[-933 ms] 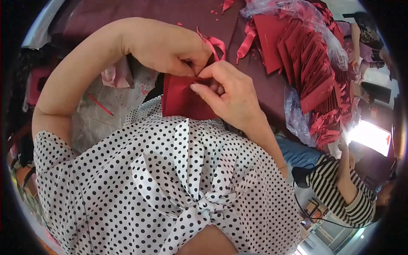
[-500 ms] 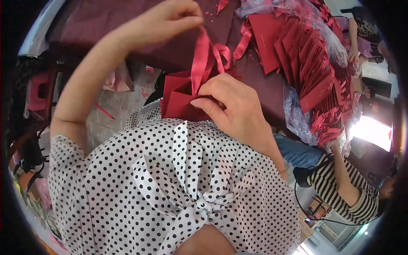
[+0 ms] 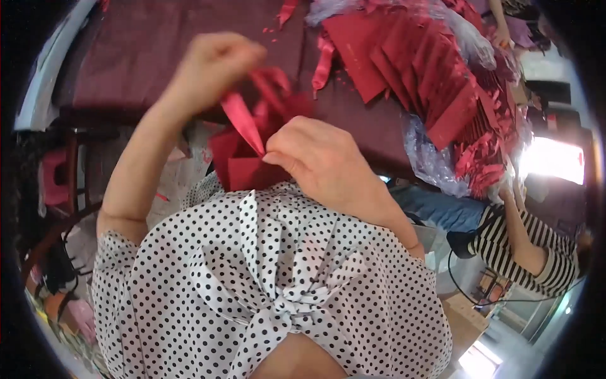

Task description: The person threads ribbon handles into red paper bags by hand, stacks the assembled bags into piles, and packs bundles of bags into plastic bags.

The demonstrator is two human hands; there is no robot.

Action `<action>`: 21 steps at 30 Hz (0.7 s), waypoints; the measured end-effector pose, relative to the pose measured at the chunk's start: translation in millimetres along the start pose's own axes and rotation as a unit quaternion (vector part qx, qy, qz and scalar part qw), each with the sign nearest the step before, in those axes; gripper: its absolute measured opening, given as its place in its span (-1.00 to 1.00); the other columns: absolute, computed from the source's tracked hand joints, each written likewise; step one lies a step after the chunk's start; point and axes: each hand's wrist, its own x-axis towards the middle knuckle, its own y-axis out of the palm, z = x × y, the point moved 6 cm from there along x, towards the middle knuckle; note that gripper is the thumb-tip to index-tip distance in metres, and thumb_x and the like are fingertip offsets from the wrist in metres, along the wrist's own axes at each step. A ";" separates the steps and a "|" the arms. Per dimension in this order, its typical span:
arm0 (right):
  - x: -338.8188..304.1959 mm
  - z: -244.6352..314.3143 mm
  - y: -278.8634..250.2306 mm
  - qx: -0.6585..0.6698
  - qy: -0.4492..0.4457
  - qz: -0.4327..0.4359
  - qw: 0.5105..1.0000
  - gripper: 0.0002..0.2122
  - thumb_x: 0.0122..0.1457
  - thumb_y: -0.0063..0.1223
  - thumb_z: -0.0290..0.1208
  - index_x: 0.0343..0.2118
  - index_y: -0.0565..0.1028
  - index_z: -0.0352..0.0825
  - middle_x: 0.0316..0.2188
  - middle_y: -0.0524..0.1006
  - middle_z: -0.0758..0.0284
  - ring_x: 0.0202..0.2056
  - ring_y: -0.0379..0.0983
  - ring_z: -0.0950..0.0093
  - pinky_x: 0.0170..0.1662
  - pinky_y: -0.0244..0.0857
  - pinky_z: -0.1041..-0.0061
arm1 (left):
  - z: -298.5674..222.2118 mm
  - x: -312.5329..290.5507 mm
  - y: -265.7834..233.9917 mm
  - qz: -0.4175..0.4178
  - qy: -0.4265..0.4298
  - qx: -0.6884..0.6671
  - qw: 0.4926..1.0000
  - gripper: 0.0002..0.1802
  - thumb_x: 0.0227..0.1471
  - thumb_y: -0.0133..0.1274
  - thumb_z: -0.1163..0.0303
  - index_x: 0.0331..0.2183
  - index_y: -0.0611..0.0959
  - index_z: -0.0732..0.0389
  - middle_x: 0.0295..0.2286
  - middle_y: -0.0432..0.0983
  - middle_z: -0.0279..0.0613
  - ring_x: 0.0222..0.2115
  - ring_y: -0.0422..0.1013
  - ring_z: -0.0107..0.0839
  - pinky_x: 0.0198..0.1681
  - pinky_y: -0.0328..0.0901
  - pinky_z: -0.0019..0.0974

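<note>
A small dark-red paper bag (image 3: 245, 174) stands against my front, its top open and tilted up. A glossy pinkish-red ribbon (image 3: 242, 121) runs from its rim up toward my left hand (image 3: 214, 69). That hand is closed, slightly blurred, with the ribbon coming out beneath its fingers. More ribbon loops behind, smeared by motion. At the bag's right side my right hand (image 3: 319, 155) is closed, thumb and fingers pinching the ribbon's lower end at the rim. The exact grip under its fingers is hidden.
A dark-red covered table (image 3: 151, 57) spreads ahead. On its right lies a fanned row of red bags (image 3: 416, 76) with ribbons, beside clear plastic wrap (image 3: 432, 158). A person in a striped top (image 3: 524, 246) works at the right. Another person's arm (image 3: 499, 22) shows at the far right.
My left hand has come lower and nearer, so the ribbon now slants left from my right hand's pinch. The view has shifted, and the bag appears farther left.
</note>
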 end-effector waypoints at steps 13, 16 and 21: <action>10.1 -2.5 -41.1 -0.155 -0.057 -0.234 0.958 -0.87 -0.08 0.20 -0.36 -0.49 0.47 -0.21 -0.59 0.40 0.45 -0.50 0.32 0.43 -0.39 0.26 0.49 | 5.1 -60.2 -12.7 -0.158 0.075 -0.363 0.915 -0.16 -0.03 -0.06 -0.26 0.02 0.34 0.27 -0.11 0.36 -0.19 -0.08 0.33 -0.35 -0.01 0.24 -0.24; 13.1 2.9 -39.3 -0.167 -0.088 -0.253 0.949 -0.85 -0.06 0.19 -0.37 -0.41 0.50 -0.23 -0.50 0.42 0.41 -0.39 0.36 0.40 -0.30 0.28 0.49 | -6.1 -59.4 5.8 -0.142 -0.008 -0.153 0.978 -0.52 0.02 0.13 0.31 -0.05 0.42 0.28 -0.17 0.45 -0.24 -0.15 0.38 -0.47 -0.07 0.28 -0.37; -29.3 -18.3 -90.0 -0.197 0.027 -0.408 0.891 -0.38 -0.15 0.33 -0.32 0.01 0.31 -0.33 -0.05 0.30 0.15 -0.08 0.30 0.22 -0.02 0.22 0.40 | -27.5 -40.8 -1.0 -0.247 0.015 -0.250 0.936 -0.68 0.09 0.01 0.49 -0.08 0.46 0.30 -0.19 0.49 -0.20 -0.19 0.42 -0.49 -0.08 0.30 -0.40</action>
